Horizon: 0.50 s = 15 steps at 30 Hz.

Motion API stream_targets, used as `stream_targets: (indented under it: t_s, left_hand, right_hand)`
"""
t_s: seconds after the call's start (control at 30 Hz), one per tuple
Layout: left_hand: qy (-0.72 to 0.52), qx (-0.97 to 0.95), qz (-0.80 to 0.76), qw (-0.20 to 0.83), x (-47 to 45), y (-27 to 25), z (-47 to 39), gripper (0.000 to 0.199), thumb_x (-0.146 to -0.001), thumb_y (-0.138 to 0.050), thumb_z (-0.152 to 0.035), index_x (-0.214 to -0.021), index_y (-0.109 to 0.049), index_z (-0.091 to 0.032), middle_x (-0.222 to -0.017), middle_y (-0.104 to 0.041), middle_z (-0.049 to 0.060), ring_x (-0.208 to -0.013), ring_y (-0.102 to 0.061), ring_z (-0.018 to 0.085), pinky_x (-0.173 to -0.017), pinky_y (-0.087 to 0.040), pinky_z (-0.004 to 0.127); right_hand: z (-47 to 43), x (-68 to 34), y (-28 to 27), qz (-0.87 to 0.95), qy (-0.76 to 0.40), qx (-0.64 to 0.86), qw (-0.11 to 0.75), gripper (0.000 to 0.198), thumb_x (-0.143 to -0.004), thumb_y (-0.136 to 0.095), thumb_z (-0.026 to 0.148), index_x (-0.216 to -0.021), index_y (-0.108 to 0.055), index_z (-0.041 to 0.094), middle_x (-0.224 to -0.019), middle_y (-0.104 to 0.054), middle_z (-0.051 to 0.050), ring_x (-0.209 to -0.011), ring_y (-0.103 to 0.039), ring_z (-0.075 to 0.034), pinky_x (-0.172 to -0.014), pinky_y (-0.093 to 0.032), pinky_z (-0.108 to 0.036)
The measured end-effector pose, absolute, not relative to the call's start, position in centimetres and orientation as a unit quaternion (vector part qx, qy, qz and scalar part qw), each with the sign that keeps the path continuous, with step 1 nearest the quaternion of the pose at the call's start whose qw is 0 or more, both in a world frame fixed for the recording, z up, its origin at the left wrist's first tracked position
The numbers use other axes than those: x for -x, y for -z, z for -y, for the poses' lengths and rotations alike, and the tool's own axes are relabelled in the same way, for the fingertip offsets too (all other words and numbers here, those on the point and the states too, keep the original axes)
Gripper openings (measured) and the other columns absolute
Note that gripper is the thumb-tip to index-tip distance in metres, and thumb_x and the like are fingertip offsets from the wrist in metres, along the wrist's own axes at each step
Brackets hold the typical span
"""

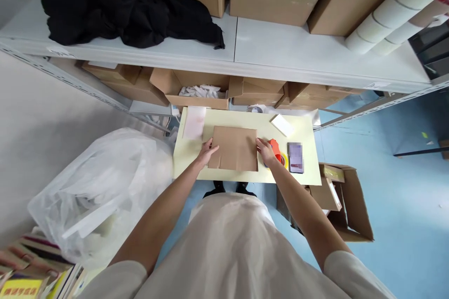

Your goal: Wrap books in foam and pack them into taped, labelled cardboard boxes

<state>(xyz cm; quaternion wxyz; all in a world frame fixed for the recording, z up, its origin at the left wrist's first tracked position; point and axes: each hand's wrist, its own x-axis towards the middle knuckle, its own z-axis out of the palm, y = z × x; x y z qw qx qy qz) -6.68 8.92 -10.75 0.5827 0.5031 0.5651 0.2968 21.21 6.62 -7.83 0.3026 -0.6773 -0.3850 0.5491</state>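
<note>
A flat brown piece of cardboard (235, 147), possibly a folded carton, lies over the pale yellow tabletop (185, 161). At its left edge is my left hand (206, 151), with thumb and fingers closing on the border. My right hand (265, 151) grips the opposite edge near the upper right corner. Just beyond that hand sits an orange tape dispenser (274, 147), partly hidden by my right hand and wrist, with a yellow tape roll (284, 160) beside it. Farther right lies a phone (295, 157).
A white sheet (194, 122) and a small white box (282, 125) lie along the table's far side. Shelving (280, 51) with cartons and black cloth (133, 9) stands behind. A bulging plastic bag (105, 191) is left; an open carton (358, 205) is right.
</note>
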Motion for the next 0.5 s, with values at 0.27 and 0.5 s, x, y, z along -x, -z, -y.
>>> stream_targets:
  t_s: [0.27,0.5]
  left_hand:
    - [-0.259,-0.519,-0.574,0.578,9.1,10.6,-6.8,0.096,-0.069,-0.065,-0.051,-0.146,-0.018,-0.018,-0.144,-0.034,0.020,-0.137,-0.029,0.031,-0.108,-0.028,0.046]
    - [-0.154,-0.612,-0.617,0.471,10.5,11.0,-1.0,0.104,-0.065,-0.072,-0.037,-0.147,-0.012,-0.013,-0.139,-0.041,0.023,-0.126,-0.044,0.034,-0.103,-0.034,0.051]
  right_hand:
    - [-4.7,-22.3,7.4,0.438,-0.508,0.686,0.282,0.059,-0.085,-0.049,0.049,-0.139,-0.037,0.028,-0.145,-0.040,-0.007,-0.130,-0.043,-0.020,-0.104,-0.041,-0.038]
    - [2.9,-21.8,9.4,0.548,-0.439,0.678,0.218,0.102,-0.059,-0.076,0.053,-0.142,-0.032,0.013,-0.139,-0.042,-0.022,-0.124,-0.046,-0.035,-0.101,-0.039,-0.051]
